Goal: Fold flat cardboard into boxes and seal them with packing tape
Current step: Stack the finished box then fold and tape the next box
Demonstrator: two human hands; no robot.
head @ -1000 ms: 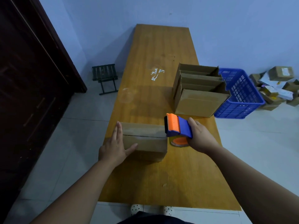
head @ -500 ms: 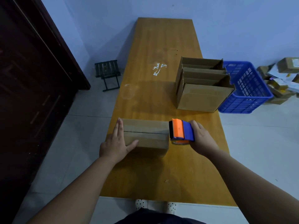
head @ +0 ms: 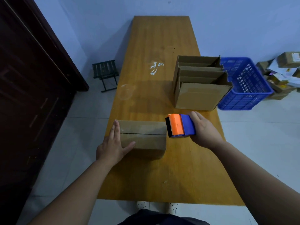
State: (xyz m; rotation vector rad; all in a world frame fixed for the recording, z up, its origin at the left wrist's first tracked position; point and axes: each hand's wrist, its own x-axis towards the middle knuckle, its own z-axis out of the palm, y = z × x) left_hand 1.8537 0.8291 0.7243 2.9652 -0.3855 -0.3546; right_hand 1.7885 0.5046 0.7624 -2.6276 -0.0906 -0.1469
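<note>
A small closed cardboard box lies on the wooden table, its two top flaps meeting in a dark seam. My left hand presses flat against the box's left end, thumb along the near side. My right hand grips an orange and blue tape dispenser. The dispenser's black blade edge sits at the box's right end, level with the seam.
Several open cardboard boxes stand together at the table's right edge. A blue plastic crate sits on the floor beside them, with a heap of parcels farther right. A small dark stool and a dark door are at left.
The tape dispenser has dropped and moved left, from above the table to the right end of the box. My left hand has stayed on the box.
</note>
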